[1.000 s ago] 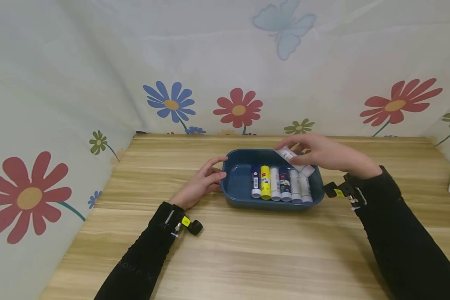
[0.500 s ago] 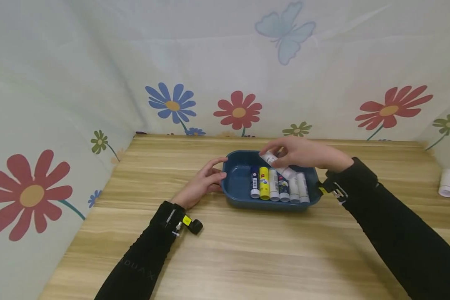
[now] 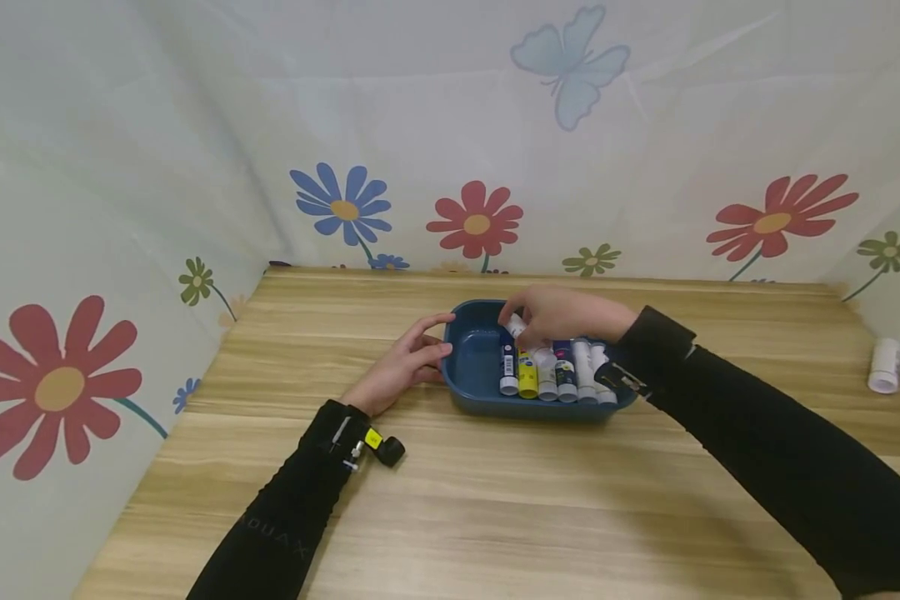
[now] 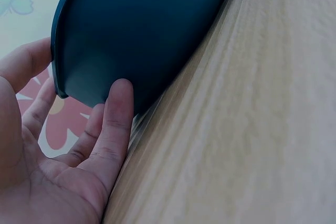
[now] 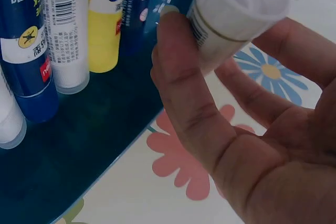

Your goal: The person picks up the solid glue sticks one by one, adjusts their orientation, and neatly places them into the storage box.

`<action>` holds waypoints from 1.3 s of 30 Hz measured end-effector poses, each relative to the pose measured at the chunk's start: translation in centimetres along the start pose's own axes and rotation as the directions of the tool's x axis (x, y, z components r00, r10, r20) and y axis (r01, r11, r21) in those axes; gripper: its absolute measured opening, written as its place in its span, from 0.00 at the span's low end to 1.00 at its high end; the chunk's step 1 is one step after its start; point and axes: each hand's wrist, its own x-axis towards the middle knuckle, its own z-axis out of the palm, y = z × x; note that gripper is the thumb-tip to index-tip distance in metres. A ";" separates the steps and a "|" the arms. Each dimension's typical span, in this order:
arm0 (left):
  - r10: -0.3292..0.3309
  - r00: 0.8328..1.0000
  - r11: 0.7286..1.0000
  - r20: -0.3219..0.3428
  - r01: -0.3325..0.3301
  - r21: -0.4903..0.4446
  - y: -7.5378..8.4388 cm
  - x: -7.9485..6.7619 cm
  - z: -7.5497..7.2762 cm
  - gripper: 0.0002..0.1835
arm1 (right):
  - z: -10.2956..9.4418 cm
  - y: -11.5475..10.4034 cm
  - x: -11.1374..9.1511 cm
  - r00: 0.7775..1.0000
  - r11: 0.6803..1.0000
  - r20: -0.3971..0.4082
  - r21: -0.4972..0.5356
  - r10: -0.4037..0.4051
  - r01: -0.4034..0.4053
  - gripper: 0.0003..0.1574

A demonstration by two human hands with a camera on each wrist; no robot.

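My right hand [image 3: 562,310] pinches a white glue stick [image 5: 223,30] between thumb and fingers, over the left-middle part of the blue plastic bin [image 3: 471,371]. The held stick is tilted and partly hidden by the fingers in the head view. Under it lie several glue sticks side by side: a navy one [image 3: 507,379] at the left end, a yellow one [image 3: 527,385] beside it, then white ones and another navy one [image 5: 26,51]. At the bin's left end, my left hand [image 3: 397,371] touches the outer wall and rim with extended fingers, seen close in the left wrist view.
Another white glue stick [image 3: 884,365] stands apart on the wooden table [image 3: 495,508] at far right. Inside the bin, bare floor shows left of the row. A flower-printed cloth [image 3: 390,100] rises behind the table and along its left side.
My right hand has moved left across the bin with the white glue stick, from above its right end to above the left sticks of the row. The left hand stays against the bin.
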 end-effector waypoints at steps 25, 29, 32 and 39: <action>0.016 1.000 1.000 0.016 -0.016 0.001 -0.1 -0.1 -0.2 0.26 | 2.1 -1.9 3.7 0.991 0.984 0.051 -0.135 0.121 -0.113 0.29; 0.019 1.000 1.000 0.020 -0.019 0.004 -0.1 -0.1 -0.2 0.26 | 2.2 -2.2 3.7 0.988 0.984 0.061 -0.124 0.140 -0.132 0.30; 0.019 1.000 1.000 0.020 -0.020 0.002 -0.1 -0.1 -0.2 0.26 | 2.1 -2.3 3.8 0.986 0.982 0.069 -0.119 0.155 -0.146 0.31; 0.015 1.000 1.000 0.026 -0.015 -0.010 -0.3 0.2 -0.3 0.27 | 2.3 -2.3 3.8 0.988 0.982 0.055 -0.132 0.147 -0.139 0.32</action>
